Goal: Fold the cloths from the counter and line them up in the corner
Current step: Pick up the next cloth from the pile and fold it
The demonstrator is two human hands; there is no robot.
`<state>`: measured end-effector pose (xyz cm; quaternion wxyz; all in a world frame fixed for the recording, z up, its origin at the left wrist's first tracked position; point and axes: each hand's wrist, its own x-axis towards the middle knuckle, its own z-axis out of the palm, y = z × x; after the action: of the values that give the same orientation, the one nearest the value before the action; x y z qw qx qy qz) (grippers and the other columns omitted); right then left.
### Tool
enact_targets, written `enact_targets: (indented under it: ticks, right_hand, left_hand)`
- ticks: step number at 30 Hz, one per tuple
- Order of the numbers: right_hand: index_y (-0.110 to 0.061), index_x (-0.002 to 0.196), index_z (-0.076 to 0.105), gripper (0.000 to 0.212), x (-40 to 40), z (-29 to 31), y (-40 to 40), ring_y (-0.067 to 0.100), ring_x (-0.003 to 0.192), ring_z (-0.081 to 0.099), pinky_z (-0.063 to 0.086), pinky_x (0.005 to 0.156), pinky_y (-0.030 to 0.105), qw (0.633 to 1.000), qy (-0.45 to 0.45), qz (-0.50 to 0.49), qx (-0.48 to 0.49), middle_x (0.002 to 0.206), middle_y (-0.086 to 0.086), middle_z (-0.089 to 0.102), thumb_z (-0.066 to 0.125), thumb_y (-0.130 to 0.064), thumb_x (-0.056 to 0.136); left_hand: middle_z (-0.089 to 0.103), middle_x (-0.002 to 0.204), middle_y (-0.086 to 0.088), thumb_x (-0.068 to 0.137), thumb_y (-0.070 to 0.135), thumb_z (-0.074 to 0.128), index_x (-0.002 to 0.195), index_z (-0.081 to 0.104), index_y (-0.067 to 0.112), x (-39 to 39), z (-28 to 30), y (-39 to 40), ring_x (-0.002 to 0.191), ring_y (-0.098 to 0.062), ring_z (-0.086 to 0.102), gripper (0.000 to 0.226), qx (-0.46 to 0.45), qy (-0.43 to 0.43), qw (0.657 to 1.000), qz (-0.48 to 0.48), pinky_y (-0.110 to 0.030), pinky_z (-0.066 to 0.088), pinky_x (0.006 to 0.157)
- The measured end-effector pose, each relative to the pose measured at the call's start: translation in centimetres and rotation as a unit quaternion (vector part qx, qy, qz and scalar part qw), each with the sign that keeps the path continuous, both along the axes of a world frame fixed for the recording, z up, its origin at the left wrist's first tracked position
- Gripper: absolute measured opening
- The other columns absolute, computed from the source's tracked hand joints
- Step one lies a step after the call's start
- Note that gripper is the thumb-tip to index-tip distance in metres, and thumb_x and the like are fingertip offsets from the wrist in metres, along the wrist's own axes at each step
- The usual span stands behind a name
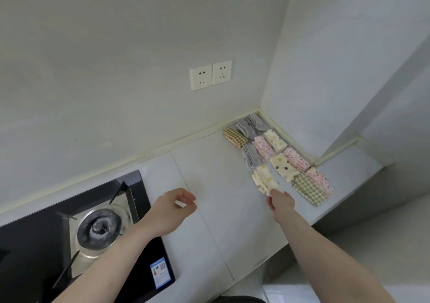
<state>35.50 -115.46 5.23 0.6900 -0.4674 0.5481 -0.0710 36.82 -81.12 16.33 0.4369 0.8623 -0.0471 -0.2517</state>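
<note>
My right hand (280, 202) pinches the near end of a folded cream cloth with yellow dots (265, 179), which lies on the white counter (209, 174) beside the rows. Several folded cloths sit lined up in the corner: grey ones (252, 124), a tan checked one (233, 136), pink floral ones (296, 159), cream dotted ones (282, 166) and a green checked one (309, 188). My left hand (176, 206) hovers above the counter to the left, fingers loosely curled, holding nothing.
A black gas hob (69, 228) with a burner fills the near left. Two wall sockets (210, 74) sit on the back wall. The counter's front edge runs diagonally at the lower right, with the floor below.
</note>
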Motion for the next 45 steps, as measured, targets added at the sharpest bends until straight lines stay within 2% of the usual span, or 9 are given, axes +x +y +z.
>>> enact_targets:
  ticks: [1,3,4,6,10,16,28,38,45]
  right_hand:
    - [-0.015,0.125,0.053,0.031,0.6,0.0,-0.7,0.019,0.068,0.062,0.056,0.054,0.025,1.000,0.004,0.021,-0.016,0.101,0.012,0.065,0.058,-0.005,0.097]
    - [-0.009,0.144,0.045,0.049,1.3,-0.9,-1.9,0.031,0.099,0.065,0.059,0.084,0.041,0.985,0.070,0.116,-0.106,0.126,0.016,0.059,0.057,-0.013,0.097]
    - [-0.011,0.151,0.038,0.058,1.4,-1.5,-2.4,0.036,0.121,0.057,0.050,0.100,0.047,0.958,0.131,0.179,-0.180,0.141,0.018,0.051,0.056,-0.018,0.097]
    - [-0.018,0.158,0.029,0.064,1.1,-2.7,-2.5,0.036,0.146,0.032,0.036,0.113,0.048,0.879,0.202,0.285,-0.324,0.163,0.013,0.027,0.054,-0.025,0.100]
    - [-0.021,0.160,0.028,0.066,0.8,-5.0,-1.8,0.028,0.156,0.015,0.036,0.117,0.044,0.716,0.193,0.455,-0.494,0.171,0.004,0.012,0.054,-0.031,0.101]
    - [-0.003,0.162,0.010,0.066,2.0,-6.5,-1.2,0.031,0.159,-0.001,0.007,0.129,0.038,0.626,0.216,0.565,-0.493,0.172,0.012,0.000,0.037,-0.030,0.108]
    - [-0.001,0.161,-0.006,0.076,7.3,-5.3,-4.6,0.032,0.157,-0.012,0.014,0.127,0.049,0.656,0.262,0.600,-0.375,0.170,0.008,-0.017,0.038,-0.028,0.105]
    - [-0.014,0.163,0.017,0.076,5.0,-4.1,-3.3,0.030,0.159,-0.003,0.022,0.125,0.048,0.672,0.205,0.552,-0.449,0.172,0.003,-0.003,0.052,-0.030,0.097]
    - [-0.021,0.154,0.037,0.063,2.7,-1.0,1.5,0.024,0.157,0.009,0.026,0.124,0.043,0.724,0.091,0.522,-0.441,0.169,0.001,0.017,0.061,-0.023,0.096]
  left_hand:
    - [0.072,0.105,0.017,0.092,0.038,0.070,0.103,0.071,0.038,0.4,0.1,-0.3,0.080,-0.006,0.071,0.011,0.005,-0.001,1.000,0.000,-0.020,0.054,0.067]
    - [0.072,0.106,0.017,0.092,0.037,0.070,0.103,0.071,0.038,0.9,0.2,-0.8,0.080,-0.005,0.071,0.010,0.014,-0.001,1.000,0.005,-0.017,0.051,0.065]
    - [0.072,0.106,0.017,0.093,0.037,0.070,0.103,0.071,0.038,1.1,0.0,-1.0,0.080,-0.004,0.071,0.010,0.015,0.002,1.000,0.009,-0.016,0.050,0.063]
    - [0.072,0.106,0.017,0.093,0.037,0.070,0.102,0.071,0.038,1.4,-0.2,-1.3,0.079,-0.003,0.071,0.009,0.015,0.009,1.000,0.011,-0.015,0.049,0.061]
    - [0.072,0.105,0.017,0.093,0.035,0.071,0.101,0.071,0.038,1.7,-0.9,-1.2,0.080,-0.006,0.071,0.009,0.012,0.023,0.999,0.021,-0.017,0.049,0.062]
    - [0.073,0.101,0.018,0.092,0.035,0.072,0.101,0.072,0.039,2.1,-1.9,-1.1,0.080,-0.005,0.072,0.009,0.015,0.043,0.998,0.036,-0.020,0.052,0.068]
    - [0.073,0.104,0.017,0.092,0.035,0.071,0.100,0.072,0.040,2.1,-2.3,-1.4,0.082,-0.007,0.072,0.009,0.020,0.052,0.998,0.039,-0.019,0.052,0.066]
    - [0.073,0.104,0.016,0.092,0.034,0.071,0.100,0.072,0.038,2.0,-1.6,-1.3,0.082,-0.007,0.072,0.009,0.018,0.044,0.998,0.037,-0.019,0.050,0.061]
    - [0.073,0.102,0.020,0.091,0.037,0.071,0.101,0.072,0.038,0.1,-1.0,0.3,0.082,-0.005,0.071,0.010,0.017,0.042,0.998,0.043,-0.021,0.051,0.070]
